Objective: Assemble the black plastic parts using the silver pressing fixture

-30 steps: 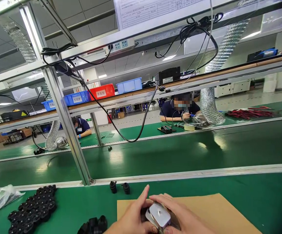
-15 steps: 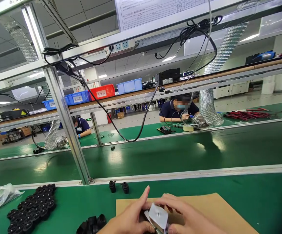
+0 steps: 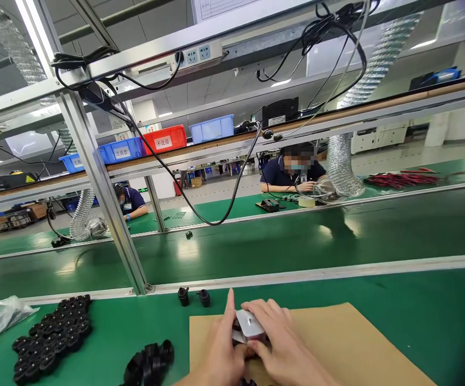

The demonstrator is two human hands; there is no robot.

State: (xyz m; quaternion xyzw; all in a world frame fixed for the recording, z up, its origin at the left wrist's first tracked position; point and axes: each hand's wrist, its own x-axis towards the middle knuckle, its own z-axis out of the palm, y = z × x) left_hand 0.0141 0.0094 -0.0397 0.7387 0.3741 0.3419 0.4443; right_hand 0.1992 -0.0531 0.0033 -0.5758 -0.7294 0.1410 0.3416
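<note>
Between my two hands is a small metal block with a flat silver plate (image 3: 250, 324) on top and a small mark at its middle. My left hand (image 3: 223, 343) grips it from the left, index finger pointing up and away. On the right side my right hand (image 3: 277, 335) wraps over it, fingers along the far edge and thumb at the near side. Both hands are above a brown cardboard sheet (image 3: 337, 338). The block's underside is hidden by my fingers. Part of a dark piece (image 3: 248, 382) shows at the bottom edge below my hands.
Two black fittings (image 3: 193, 297) stand beyond the cardboard. Many black round parts (image 3: 53, 338) lie at left, beside a plastic bag (image 3: 1, 317); a black pile (image 3: 149, 363) is nearer. A metal post (image 3: 107, 203) rises ahead. Two people work across the green belt (image 3: 276, 244).
The block has tilted so its silver plate faces more upward. My right hand has closed further over it, and both hands sit slightly higher and farther left in view.
</note>
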